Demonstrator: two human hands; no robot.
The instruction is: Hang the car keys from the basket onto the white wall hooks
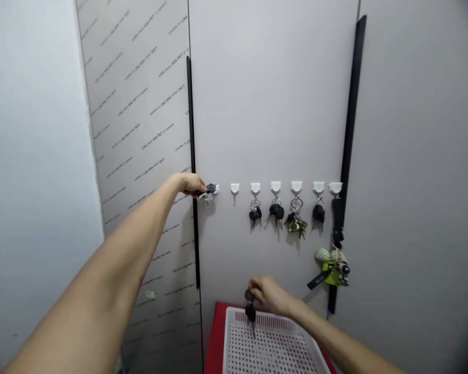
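My left hand point(193, 184) is closed on a set of keys point(210, 188) with a dark key head and a metal clip, right by the leftmost white hook point(217, 189). Whether the keys touch that hook I cannot tell. Lower down, my right hand point(271, 295) pinches a bunch of black-headed keys point(250, 311), which dangles over the far side of a white perforated basket point(232, 337). The second hook point(234, 188) from the left bears no keys. Several hooks to its right carry key bunches, such as the black keys point(255, 214) and the keys with a gold-green charm point(296, 224).
A plush yellow-green keychain point(335, 269) hangs from the rightmost hook on a black strap. Long black handles point(354, 93) run down the grey cabinet door point(273, 93). Under the basket lies a red surface point(217, 322). A pale wall point(35, 130) stands at left.
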